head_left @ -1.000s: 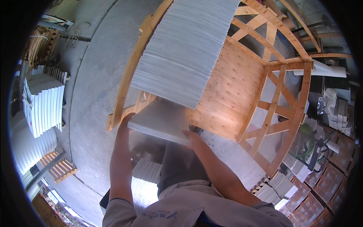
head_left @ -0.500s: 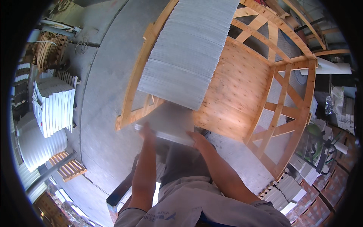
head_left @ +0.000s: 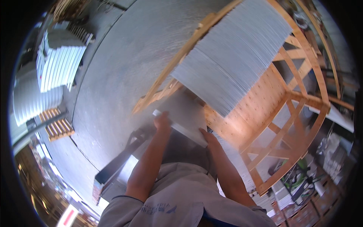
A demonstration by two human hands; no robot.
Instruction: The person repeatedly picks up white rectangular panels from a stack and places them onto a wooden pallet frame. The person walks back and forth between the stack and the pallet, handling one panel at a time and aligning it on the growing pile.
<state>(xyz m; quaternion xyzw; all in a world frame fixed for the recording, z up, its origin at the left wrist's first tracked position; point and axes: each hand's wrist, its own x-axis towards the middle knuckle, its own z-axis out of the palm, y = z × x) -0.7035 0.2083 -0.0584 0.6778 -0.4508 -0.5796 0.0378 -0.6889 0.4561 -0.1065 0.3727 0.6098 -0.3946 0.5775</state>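
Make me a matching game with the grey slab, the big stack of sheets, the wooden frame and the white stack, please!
Things:
1. grey slab
2. big stack of grey sheets
3. wooden frame
4. white stack

Places:
A. far off at the left, on the concrete floor
B. held at its near edge by the left hand and the right hand
C. leaning in the frame, just beyond the slab
D. pale timber with slanted braces, on the right

Pairs: 1-B, 2-C, 3-D, 4-A

Single head-worn fisheye, looking steeply down, close over forearms
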